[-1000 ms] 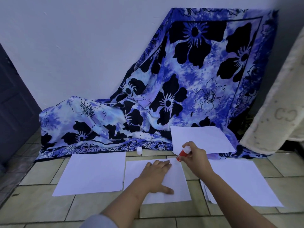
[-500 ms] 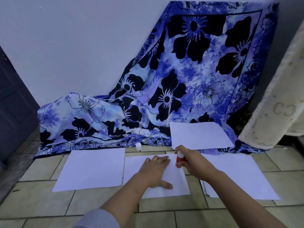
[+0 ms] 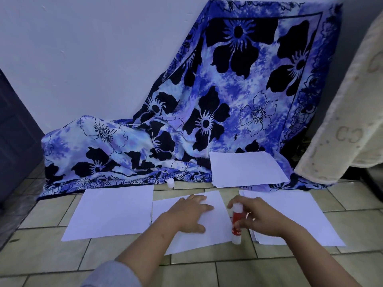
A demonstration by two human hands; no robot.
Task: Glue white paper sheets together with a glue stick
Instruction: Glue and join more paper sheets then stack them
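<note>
L hand (image 3: 190,214) lies flat on centre sheet (image 3: 215,230), fingers spread, thumb out. R hand (image 3: 261,218) grips glue stick (image 3: 236,222), fingers wrapped round it, held upright w/ its lower end at the sheet's right edge. Cap (image 3: 170,182) sits near cloth (image 3: 207,121).

Dim bluish light, soft focus, bowed edges

home | tiled floor (image 3: 207,272) | floral cloth (image 3: 228,112) against wall (image 3: 93,59)
</note>
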